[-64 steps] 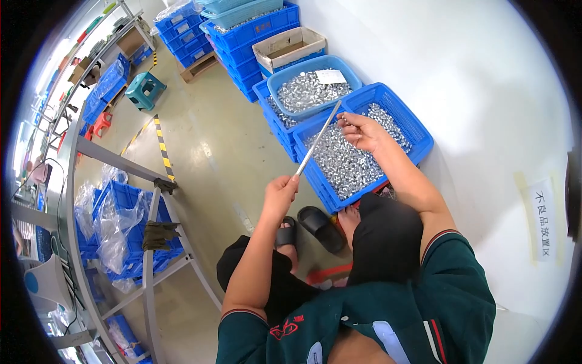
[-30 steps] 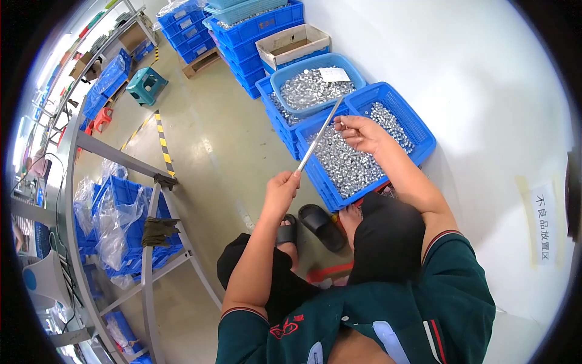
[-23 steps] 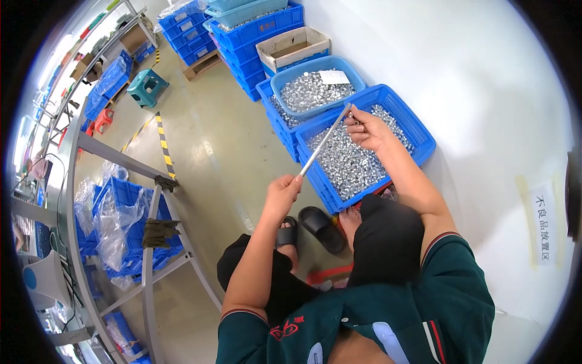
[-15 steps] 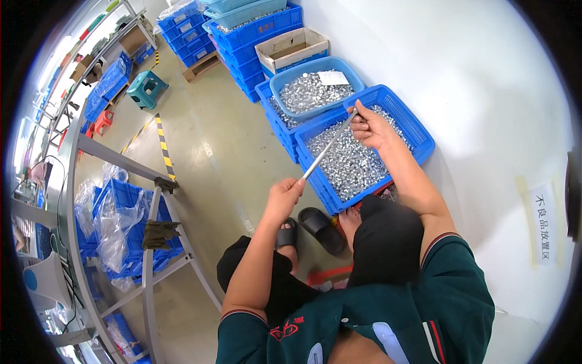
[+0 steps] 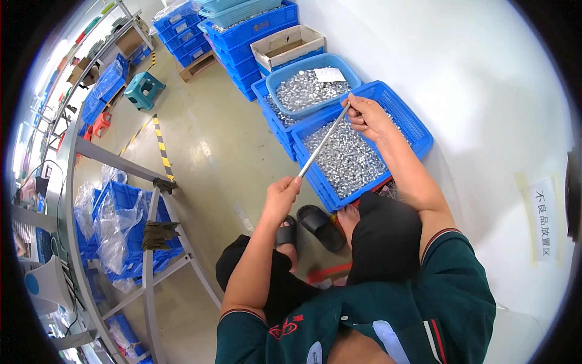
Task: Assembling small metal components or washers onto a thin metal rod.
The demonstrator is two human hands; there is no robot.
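A thin, straight metal rod (image 5: pixel 322 144) slants between my two hands, over the left side of a blue crate (image 5: pixel 422 144). My left hand (image 5: pixel 283 197) is closed round its lower, near end. At the upper, far end, my right hand (image 5: pixel 368 116) pinches the tip between thumb and fingers, with the other fingers curled. Whether a small part sits in that pinch is too small to tell. Beneath the rod, many small silvery metal pieces (image 5: pixel 350 167) fill the crate, heaped loosely below its rim.
Behind the crate stands a light-blue basket (image 5: pixel 284 82) of similar pieces with a paper slip on top. Farther back are an open carton (image 5: pixel 257 48) and stacked blue crates (image 5: pixel 242 37). A metal frame (image 5: pixel 147 267) rises at left; a white wall (image 5: pixel 479 91) bounds the right.
My right hand has shifted slightly to the left at the rod's far end, its fingers turned a little. The left hand keeps its hold. The whole view has drifted slightly.
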